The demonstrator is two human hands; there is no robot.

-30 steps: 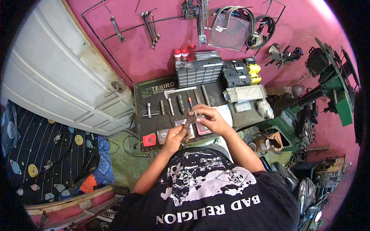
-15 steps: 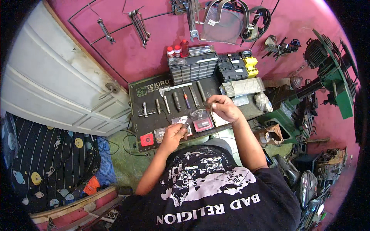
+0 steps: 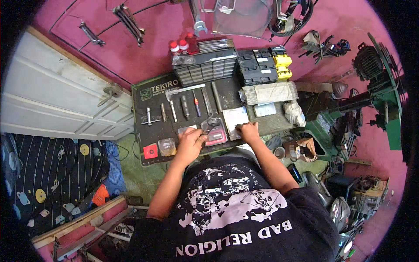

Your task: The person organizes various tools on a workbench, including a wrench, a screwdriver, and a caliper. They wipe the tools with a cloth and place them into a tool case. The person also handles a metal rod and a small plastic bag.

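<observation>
Dark metal wrench [image 3: 213,122] slants from the left hand [image 3: 190,142], whose fingers close on its near end, toward one-to-two o'clock above the bench [image 3: 152,135], while the right hand [image 3: 248,132], nearer the white sheet [image 3: 235,117], touches its four-o'clock side, fingers curled, whether pinching I cannot tell.

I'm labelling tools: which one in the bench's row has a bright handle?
The slim screwdriver-like tool just right of the thick dark cylinder: its handle is orange and blue, while the others look grey or dark.
</observation>
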